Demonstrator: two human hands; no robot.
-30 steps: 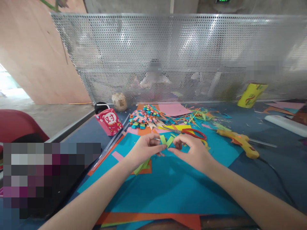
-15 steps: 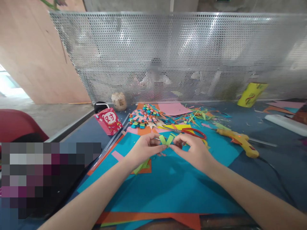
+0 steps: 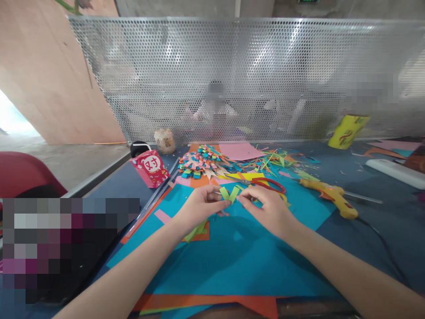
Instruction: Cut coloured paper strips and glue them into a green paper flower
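Note:
A light green paper strip [image 3: 224, 193], bent into a V, is pinched at its lower fold by my left hand [image 3: 204, 204]. My right hand [image 3: 262, 203] is closed in a pinch at the right leg of the V; its fingertips meet the strip's edge. Below both hands lies a large blue paper sheet [image 3: 245, 261]. More green strips [image 3: 198, 231] rest on a small orange paper piece [image 3: 205, 236] beneath my left wrist. Scissors [image 3: 268, 182] with red and yellow handles lie just beyond my right hand, partly hidden by it.
Fringed multicoloured paper flowers [image 3: 195, 164] and thin shreds [image 3: 275, 161] lie behind the hands. A yellow glue gun [image 3: 335, 195] with its cord is on the right. A red drink carton [image 3: 151, 168] stands left. A perforated metal screen [image 3: 265, 79] closes the back; a person sits behind it.
My right fingertips have shifted slightly up and right, away from the strip's fold, so its right leg shows more. My left hand stays in place with the green strip.

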